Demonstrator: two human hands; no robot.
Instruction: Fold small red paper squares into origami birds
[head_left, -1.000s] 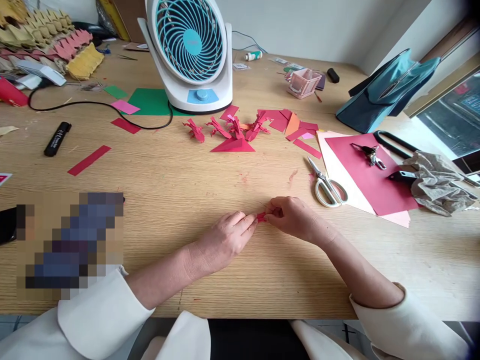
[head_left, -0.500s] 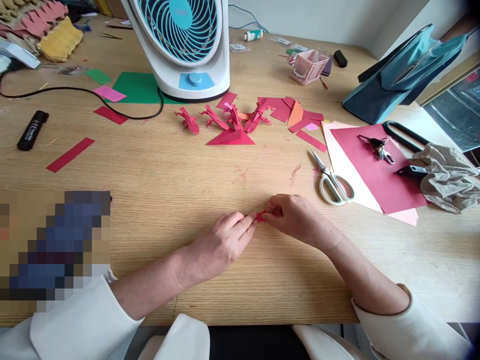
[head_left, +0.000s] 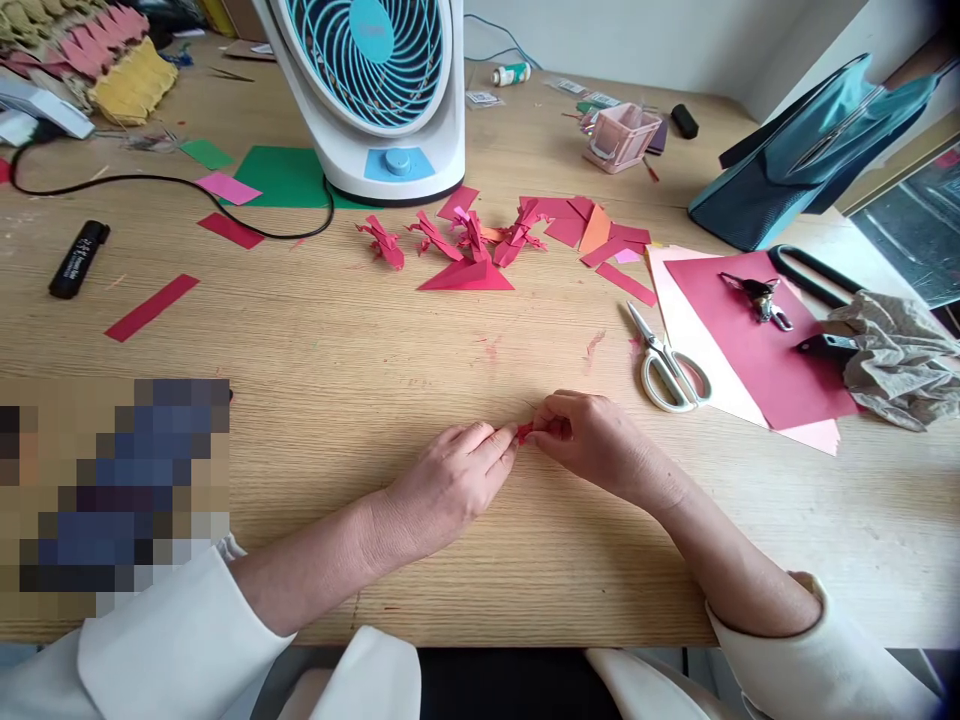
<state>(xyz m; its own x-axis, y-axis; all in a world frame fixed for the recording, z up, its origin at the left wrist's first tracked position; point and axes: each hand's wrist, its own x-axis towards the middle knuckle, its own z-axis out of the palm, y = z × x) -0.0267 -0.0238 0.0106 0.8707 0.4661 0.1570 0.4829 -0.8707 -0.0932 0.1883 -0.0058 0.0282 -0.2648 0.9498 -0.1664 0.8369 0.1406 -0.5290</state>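
Note:
A small piece of folded red paper (head_left: pixel 524 433) lies between my two hands, low over the wooden table; most of it is hidden by fingers. My left hand (head_left: pixel 461 475) holds its left end, fingers together and pointing right. From the other side my right hand (head_left: pixel 589 440) pinches the paper between thumb and curled fingers. Beyond the hands stand several folded red paper figures (head_left: pixel 471 235), with a flat-based red paper triangle (head_left: pixel 469 275) in front of them. White-handled scissors (head_left: pixel 670 370) rest to the right of my right hand, blades pointing away.
A white fan (head_left: pixel 397 110) stands at the back on green paper (head_left: pixel 274 175). Red paper scraps (head_left: pixel 562 215) lie beside the figures. At right are a red sheet (head_left: pixel 757 340), crumpled cloth (head_left: pixel 900 350) and a teal bag (head_left: pixel 780 170). A black marker (head_left: pixel 79 260) and red strip (head_left: pixel 152 307) lie left.
The view has shifted slightly, so the table things appear a little further right. Both hands stay on the red paper, of which less shows now between the fingers.

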